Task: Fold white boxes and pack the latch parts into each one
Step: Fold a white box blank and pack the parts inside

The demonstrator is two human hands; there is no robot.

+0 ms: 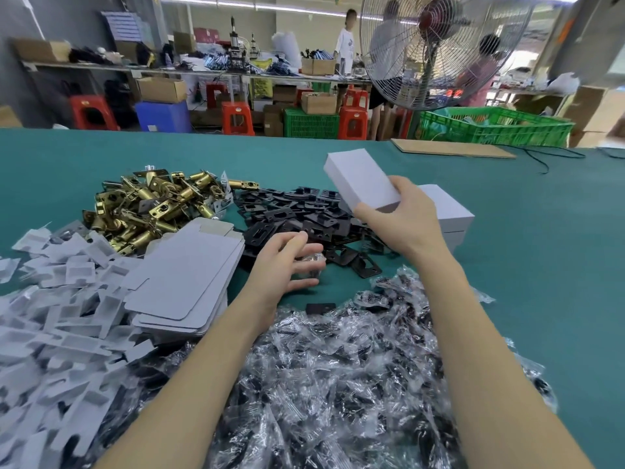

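Fingers point(297, 247) of the left hand point(284, 265) curl loosely around a small clear packet point(313, 264) just off the flat box blanks point(189, 269), apparently picking up the next part; brass latches point(152, 204) and black plates point(297, 214) lie heaped beyond, within reach; the right hand point(402, 221) grips a folded white box point(360, 182), lifted over the green table point(541, 231), likely bound for the finished boxes point(449, 211) behind it.

Left hand point(287, 262) fingers blurred; small bag point(313, 264) under it unclear.
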